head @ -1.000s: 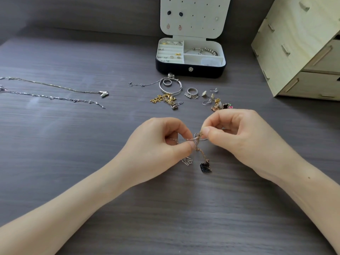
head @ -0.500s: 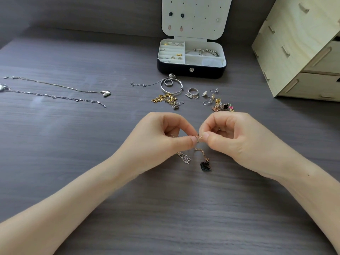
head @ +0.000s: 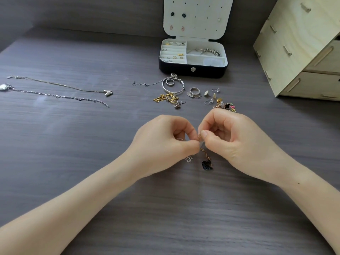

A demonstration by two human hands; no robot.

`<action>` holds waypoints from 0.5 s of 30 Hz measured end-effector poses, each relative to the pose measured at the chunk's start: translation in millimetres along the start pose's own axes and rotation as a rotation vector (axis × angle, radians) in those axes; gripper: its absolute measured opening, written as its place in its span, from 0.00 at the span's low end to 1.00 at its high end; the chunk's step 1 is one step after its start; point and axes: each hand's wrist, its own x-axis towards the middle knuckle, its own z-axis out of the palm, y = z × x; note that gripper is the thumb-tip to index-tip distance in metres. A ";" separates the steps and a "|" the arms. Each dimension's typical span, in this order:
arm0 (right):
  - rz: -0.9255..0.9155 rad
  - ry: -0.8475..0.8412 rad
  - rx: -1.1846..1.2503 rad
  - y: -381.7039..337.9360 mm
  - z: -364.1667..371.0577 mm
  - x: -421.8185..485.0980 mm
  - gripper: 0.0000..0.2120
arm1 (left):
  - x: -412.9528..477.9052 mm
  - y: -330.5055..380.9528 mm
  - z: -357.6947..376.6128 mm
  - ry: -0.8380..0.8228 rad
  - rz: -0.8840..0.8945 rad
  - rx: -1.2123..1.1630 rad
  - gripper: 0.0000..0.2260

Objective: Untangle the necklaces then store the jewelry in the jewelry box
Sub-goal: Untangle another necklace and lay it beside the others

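Item: tangled necklaces (head: 203, 150), low over the desk (head: 82, 144) before me, black pendant (head: 207, 165) hanging beneath.
My left grip (head: 165, 144) and right grip (head: 237, 142): thumb and forefinger of each pinch the knot.
Handling: I'd tease loops loose, not tug.
Jewelry box (head: 193, 70): open, beyond.

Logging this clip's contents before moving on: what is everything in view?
Open jewelry box: one, black with white lining, far centre.
Plywood drawer unit: one, pale wood, far right.
Laid-out chain necklaces: two, silver, far left.
Metal bangle: one, silver, before the box.
Loose rings, earrings, charms: several, gold, silver, pink, black, between box and hands.
Tangled thin chains with black swan pendant: apparently two, rose-gold and silver, near centre.
Wood-grain table: one, dark grey, underneath.
Left hand, right hand: both pinch the tangle.
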 end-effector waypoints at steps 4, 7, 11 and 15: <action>-0.006 0.028 -0.040 -0.1 -1.4 0.8 0.05 | 0.7 -1.0 -3.8 0.010 -0.026 -0.238 0.06; 0.016 -0.013 -0.027 0.8 -3.0 0.6 0.09 | 1.4 -2.0 -7.0 -0.010 -0.048 -0.367 0.07; -0.011 0.003 0.031 -3.4 -1.5 -1.0 0.04 | 0.7 -0.1 -9.1 -0.010 -0.060 -0.412 0.07; -0.018 0.060 -0.009 -2.5 -2.3 -0.8 0.05 | 0.1 0.5 -7.6 -0.012 -0.061 -0.362 0.05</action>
